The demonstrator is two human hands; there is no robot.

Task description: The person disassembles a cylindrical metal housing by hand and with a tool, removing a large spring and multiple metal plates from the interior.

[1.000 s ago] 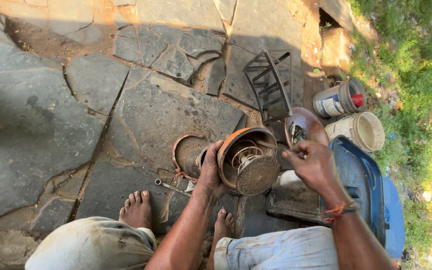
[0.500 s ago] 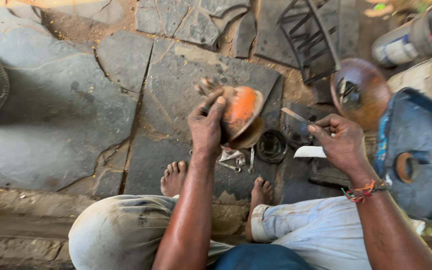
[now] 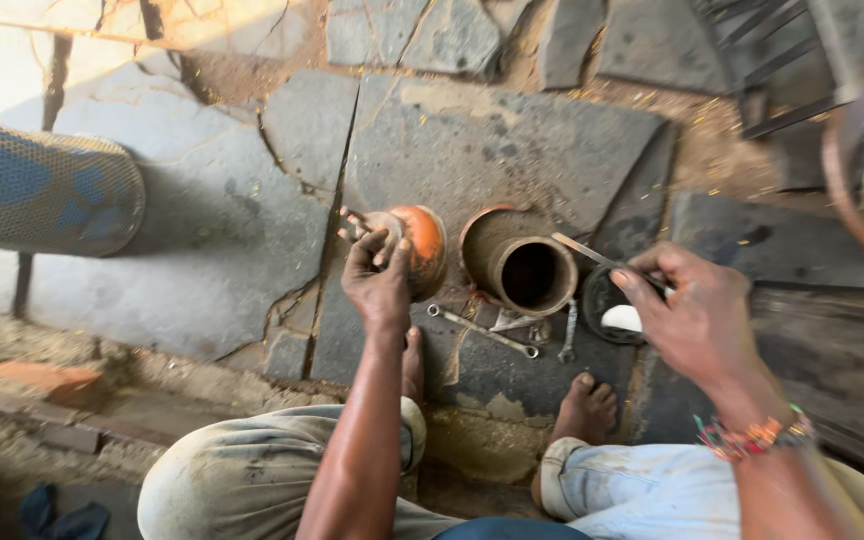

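Since half a second ago: left hand [image 3: 380, 280] has come down from mid-air with the orange rounded metal housing [image 3: 420, 248]; it now sits low against the grey stone slab floor [image 3: 202, 270]. Right hand [image 3: 697, 320] has shifted closer in, toward centre.

Left hand: fingers curled over the near-left side of the orange housing, gripping it. Housing is on edge, tilted, directly beyond the knuckles; can't tell if it rests on the stone or is held just off it.

Just right of the housing, apart by a narrow gap: rusty brown open metal cylinder with a flared rim [image 3: 520, 265], mouth facing the camera, lying on the slab.

Right hand: closed in a pinch on a thin flat metal strip tool [image 3: 584, 250], whose tip reaches toward the cylinder rim. Whether it touches the rim, can't tell. Beaded multicolour wristband [image 3: 752, 436] on that wrist.

Under the right hand: dark round ring-shaped part [image 3: 604, 295], partly hidden, with a small white piece [image 3: 620, 318] on it.

On the floor between cylinder and bare feet: long steel spanner [image 3: 482, 331], plus a shorter spanner [image 3: 569, 345] to its right.

Far left: blue mesh-covered cylinder [image 3: 42, 195] lying on the stone, well apart from both hands.
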